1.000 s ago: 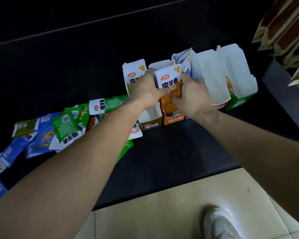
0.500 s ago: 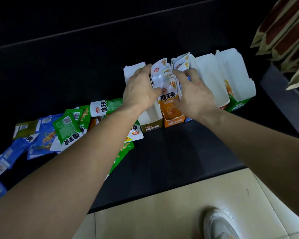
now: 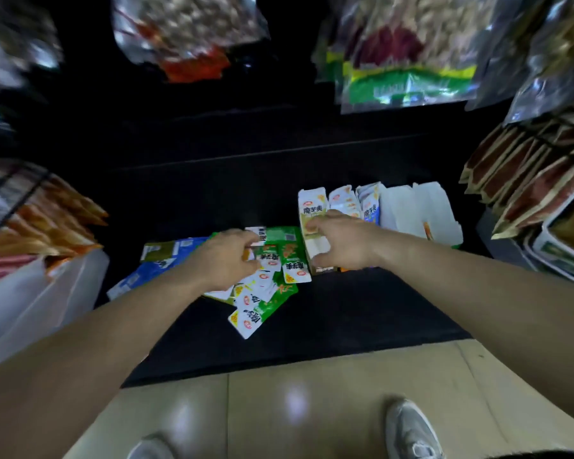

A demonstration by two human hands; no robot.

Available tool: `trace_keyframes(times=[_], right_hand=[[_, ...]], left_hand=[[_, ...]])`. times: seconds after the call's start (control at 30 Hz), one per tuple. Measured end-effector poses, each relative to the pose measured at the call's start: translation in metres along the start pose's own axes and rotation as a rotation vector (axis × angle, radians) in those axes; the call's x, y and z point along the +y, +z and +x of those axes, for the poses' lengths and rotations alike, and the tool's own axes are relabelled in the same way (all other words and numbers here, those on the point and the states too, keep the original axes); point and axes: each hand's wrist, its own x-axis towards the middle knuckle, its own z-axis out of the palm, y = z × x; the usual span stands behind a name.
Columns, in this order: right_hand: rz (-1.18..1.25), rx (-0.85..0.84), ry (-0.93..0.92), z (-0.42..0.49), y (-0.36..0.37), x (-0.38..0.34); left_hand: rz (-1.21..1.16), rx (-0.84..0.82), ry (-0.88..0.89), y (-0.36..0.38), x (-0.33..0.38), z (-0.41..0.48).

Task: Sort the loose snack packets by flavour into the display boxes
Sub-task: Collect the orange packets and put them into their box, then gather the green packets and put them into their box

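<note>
Gripping leftmost display box [image 3: 312, 207], right hand [image 3: 343, 241], packets [image 3: 343, 200] packed upright in neighbouring box [image 3: 344, 269]

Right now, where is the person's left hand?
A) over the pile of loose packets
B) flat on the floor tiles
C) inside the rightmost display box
A: the left hand reaches down onto the loose packets, while the right hand holds the leftmost display box beside them.
</note>
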Motion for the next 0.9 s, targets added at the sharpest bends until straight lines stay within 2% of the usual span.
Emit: trace_keyframes(times=[0.17,0.43,0.7,0.9], right_hand=[[-0.112,-0.089,-0.07,-0.014,0.025,-0.055],[-0.195,-0.276,0.005,0.024,0.16,-0.059],[-0.224,-0.255,0.033,0.076,0.235,-0.059],[-0.188,-0.059,0.026,0.037,0.274,-0.063]], left_hand=[[-0.008,-0.018,-0.169,0.016,-0.055,-0.075],[-0.112,-0.143,-0.245,0.117,-0.094,-0.112],[-0.127,-0.205,-0.263,0.178,-0.104,-0.088],[-0.002,-0.057,-0.211,0.201,-0.104,-0.066]])
